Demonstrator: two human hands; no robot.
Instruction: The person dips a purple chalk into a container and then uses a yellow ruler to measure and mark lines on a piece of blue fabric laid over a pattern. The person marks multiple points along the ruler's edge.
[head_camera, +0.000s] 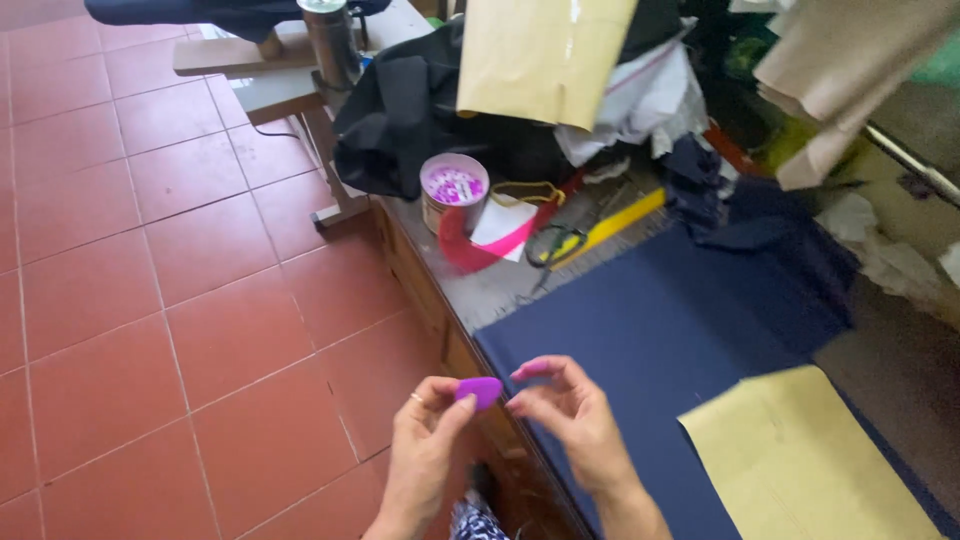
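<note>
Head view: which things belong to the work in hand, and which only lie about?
In use:
left hand pinching purple chalk piece
right hand beside it
navy cloth
paper pattern

Lying about:
tin of chalk pieces
scissors
yellow ruler
black fabric pile

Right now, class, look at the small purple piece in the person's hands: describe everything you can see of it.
The purple piece is small, flat and rounded, roughly teardrop-shaped, of a solid bright violet; it looks like tailor's chalk, though that cannot be told for sure. The left hand pinches it between thumb and fingers. The right hand is open beside it, fingertips close to its edge; whether they touch it is unclear. It is held in the air over the table's edge, beside the blue cloth.
</note>
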